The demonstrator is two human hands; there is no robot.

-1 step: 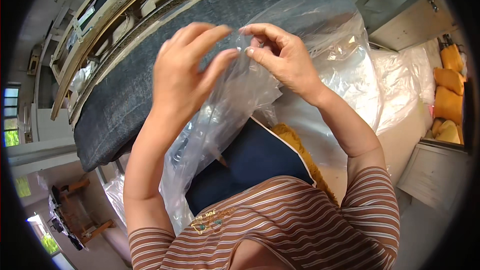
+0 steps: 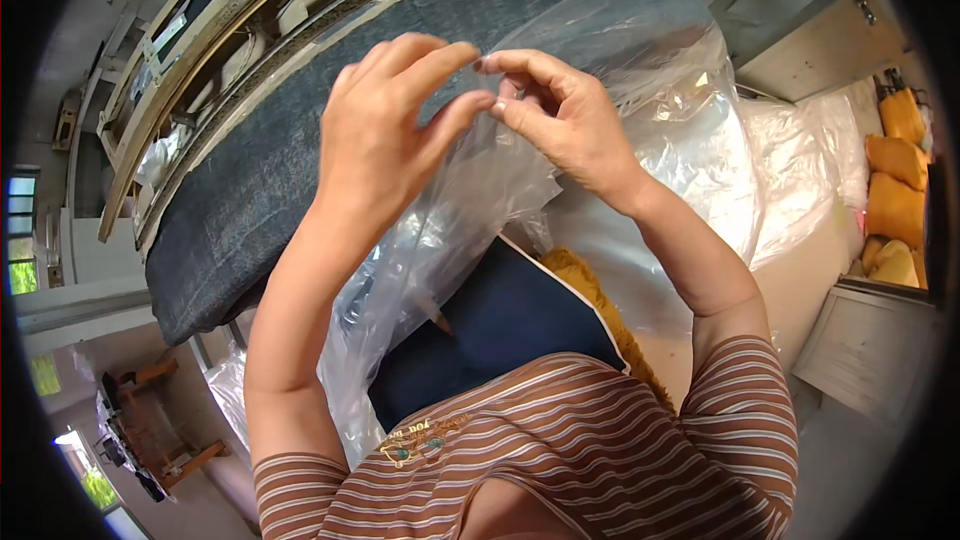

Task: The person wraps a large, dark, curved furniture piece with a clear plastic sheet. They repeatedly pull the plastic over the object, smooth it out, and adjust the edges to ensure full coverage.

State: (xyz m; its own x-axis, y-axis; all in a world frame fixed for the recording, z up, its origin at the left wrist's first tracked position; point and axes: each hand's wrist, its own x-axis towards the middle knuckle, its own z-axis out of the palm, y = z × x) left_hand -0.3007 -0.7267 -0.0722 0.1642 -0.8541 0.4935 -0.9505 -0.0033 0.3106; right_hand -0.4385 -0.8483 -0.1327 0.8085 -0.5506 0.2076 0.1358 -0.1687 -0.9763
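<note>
Clear plastic film [image 2: 470, 175] hangs from between my hands, over my lap and away to the far right. My right hand [image 2: 580, 130] is closed on its upper edge, with the lower fingers curled in; the exact grip is partly hidden. My left hand [image 2: 375, 125] is open and curved, its thumb and forefinger apart, and their tips meet those of my right hand. Whether the left fingertips touch the film is hard to make out. Below, a navy cloth [image 2: 500, 315] with white edging lies across my lap, partly under the film.
A long surface covered in dark cloth [image 2: 240, 180] runs across the far side, beside a frame with wooden rails [image 2: 170, 100]. Shiny plastic [image 2: 800, 160] heaps up at right, near orange bundles [image 2: 895, 190]. Mustard fluffy material [image 2: 590, 290] shows beside the navy cloth.
My left hand has moved right and a little up, closing the gap to the right fingertips. The right hand and the film have barely shifted.
</note>
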